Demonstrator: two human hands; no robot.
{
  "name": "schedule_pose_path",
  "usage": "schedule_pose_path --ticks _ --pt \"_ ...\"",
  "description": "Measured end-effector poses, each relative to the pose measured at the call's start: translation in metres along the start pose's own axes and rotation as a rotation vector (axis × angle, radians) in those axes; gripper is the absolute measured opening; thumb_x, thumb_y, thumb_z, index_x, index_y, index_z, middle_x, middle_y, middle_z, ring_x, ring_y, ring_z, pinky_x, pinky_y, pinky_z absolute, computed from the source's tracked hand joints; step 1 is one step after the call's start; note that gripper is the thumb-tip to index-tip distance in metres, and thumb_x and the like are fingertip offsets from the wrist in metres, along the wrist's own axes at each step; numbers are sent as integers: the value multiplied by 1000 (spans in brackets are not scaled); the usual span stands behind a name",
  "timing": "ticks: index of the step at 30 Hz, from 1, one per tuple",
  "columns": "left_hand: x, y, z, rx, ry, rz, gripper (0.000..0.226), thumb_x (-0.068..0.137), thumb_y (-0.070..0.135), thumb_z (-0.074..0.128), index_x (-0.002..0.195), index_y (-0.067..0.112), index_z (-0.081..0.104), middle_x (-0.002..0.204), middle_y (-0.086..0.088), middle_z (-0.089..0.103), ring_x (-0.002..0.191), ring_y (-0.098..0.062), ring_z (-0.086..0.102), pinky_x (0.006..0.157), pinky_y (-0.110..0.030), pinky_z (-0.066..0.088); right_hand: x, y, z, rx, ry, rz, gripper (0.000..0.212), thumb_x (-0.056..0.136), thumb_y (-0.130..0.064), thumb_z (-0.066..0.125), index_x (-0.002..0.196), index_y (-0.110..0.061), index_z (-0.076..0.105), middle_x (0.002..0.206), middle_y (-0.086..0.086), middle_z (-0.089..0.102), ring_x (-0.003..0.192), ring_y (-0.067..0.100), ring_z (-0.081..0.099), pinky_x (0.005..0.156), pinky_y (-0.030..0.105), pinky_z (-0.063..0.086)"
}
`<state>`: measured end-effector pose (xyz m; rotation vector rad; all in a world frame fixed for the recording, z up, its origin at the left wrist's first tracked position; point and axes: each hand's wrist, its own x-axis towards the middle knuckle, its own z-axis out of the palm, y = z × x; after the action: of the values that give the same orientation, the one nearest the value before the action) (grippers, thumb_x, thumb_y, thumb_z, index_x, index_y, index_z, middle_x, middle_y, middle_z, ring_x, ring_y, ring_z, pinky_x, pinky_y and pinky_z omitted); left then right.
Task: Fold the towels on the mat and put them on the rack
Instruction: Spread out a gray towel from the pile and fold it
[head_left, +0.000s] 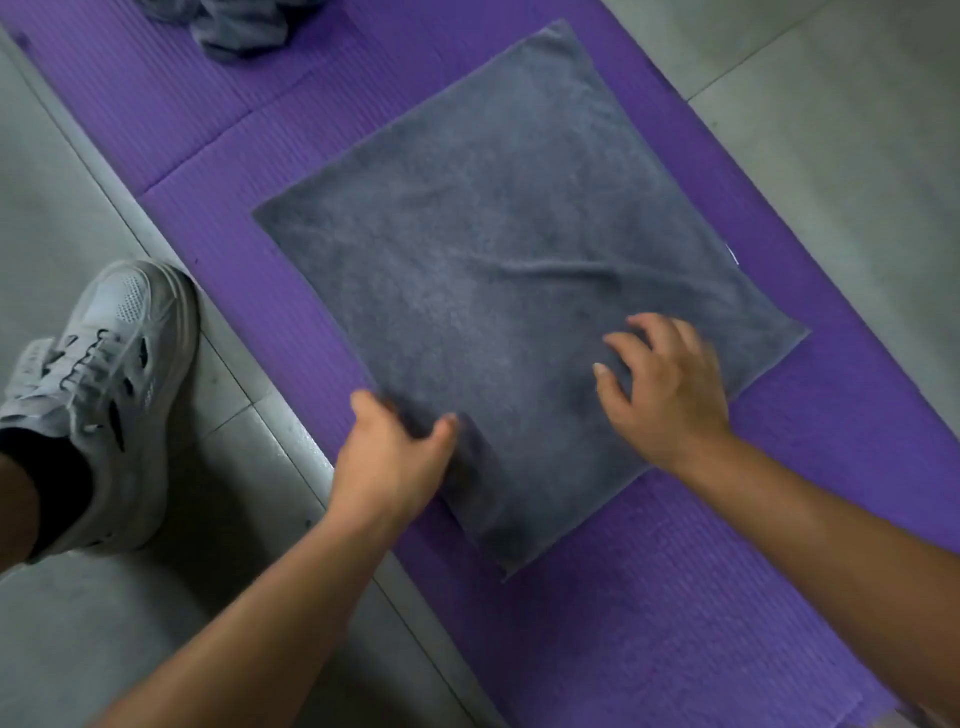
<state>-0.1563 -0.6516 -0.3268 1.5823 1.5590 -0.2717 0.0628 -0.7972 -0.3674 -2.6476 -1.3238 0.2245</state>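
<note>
A grey towel (493, 270) lies spread almost flat on the purple mat (701, 597), with one crease across its near half. My left hand (389, 457) grips the towel's near left edge, thumb on top and fingers tucked under the cloth. My right hand (670, 384) rests on the towel near its right corner with fingers spread and slightly bent. More crumpled grey towels (239, 26) sit in a heap at the top edge of the mat. No rack is in view.
Grey floor tiles (841, 104) surround the mat on both sides. My left foot in a white sneaker (104, 384) stands on the floor just left of the mat.
</note>
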Motion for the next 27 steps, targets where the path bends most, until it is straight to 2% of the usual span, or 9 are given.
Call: schedule_pose_path --ticks 4,8,11,13,16,19,21,24,27 --pt "82 35 -46 122 284 312 34 90 34 66 115 14 54 120 -14 55 113 -38 54 93 -45 45 100 -35 11 248 7 -192 33 89 -31 51 102 -8 70 100 13 66 91 36 63 83 41 50" --pt "162 59 -92 326 435 447 29 90 21 60 117 11 61 129 -18 51 118 -43 47 96 -50 40 218 -63 25 260 21 -171 32 88 -19 51 106 -3 72 109 18 70 102 38 65 94 41 47" --pt "197 66 -120 406 439 410 39 90 25 61 127 14 58 133 -17 52 124 -41 45 100 -50 36 289 -68 19 150 -9 -112 35 95 -16 53 125 -2 65 138 18 59 130 33 53 113 35 35" --pt "212 58 -132 386 412 403 36 90 29 63 123 17 61 125 -16 58 120 -41 50 97 -49 41 321 -67 12 70 -62 -111 39 98 -16 56 134 -4 59 148 18 49 139 31 44 118 32 28" --pt "223 44 -140 220 330 389 23 88 33 67 109 23 67 105 0 66 107 -31 62 88 -39 48 347 -65 2 -36 -132 -126 37 97 -21 62 132 -10 61 139 17 54 129 35 51 108 39 39" --pt "224 40 -139 101 305 339 7 88 30 72 88 28 65 82 11 62 92 -22 63 77 -29 43 355 -61 -6 -85 -166 -92 38 96 -29 63 133 -19 61 134 17 49 118 41 56 105 46 46" --pt "219 37 -137 53 313 350 18 88 29 73 76 28 60 73 13 60 80 -19 61 71 -27 39 354 -55 -10 -91 -162 -67 36 95 -31 63 130 -21 63 130 18 47 113 42 58 103 48 47" --pt "207 31 -136 -70 315 382 18 87 29 75 74 25 63 70 11 64 64 -8 58 66 -29 47 347 -49 -19 -80 -109 -43 27 94 -27 62 119 -17 69 124 19 52 110 40 58 98 45 49" --pt "185 26 -133 -172 285 448 15 86 29 77 75 25 67 67 8 68 57 -10 57 62 -31 52 327 -38 -31 -68 -50 -75 23 93 -19 60 112 -12 70 122 19 56 108 39 58 95 43 49"
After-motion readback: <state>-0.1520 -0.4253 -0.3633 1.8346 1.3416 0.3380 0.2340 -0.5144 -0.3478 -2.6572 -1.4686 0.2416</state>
